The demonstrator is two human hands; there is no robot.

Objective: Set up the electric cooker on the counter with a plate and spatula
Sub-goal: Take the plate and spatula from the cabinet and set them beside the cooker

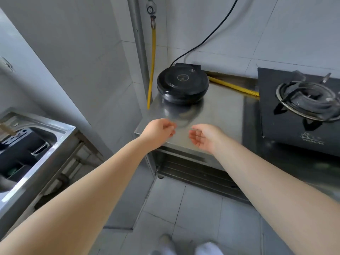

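Note:
A round black electric cooker (182, 83) with its lid shut sits at the back left of the steel counter (220, 109). Its black cord (211, 34) runs up the tiled wall. My left hand (160, 130) hovers over the counter's front edge, fingers loosely curled and holding nothing. My right hand (206, 136) is beside it, palm turned inward, fingers apart and empty. Both hands are well short of the cooker. I see no plate or spatula.
A black gas stove (301, 111) with a burner ring stands on the right of the counter. A yellow gas hose (152, 57) hangs down the wall and runs behind the cooker. A steel sink (36, 144) holding dark items is at the left. Tiled floor lies below.

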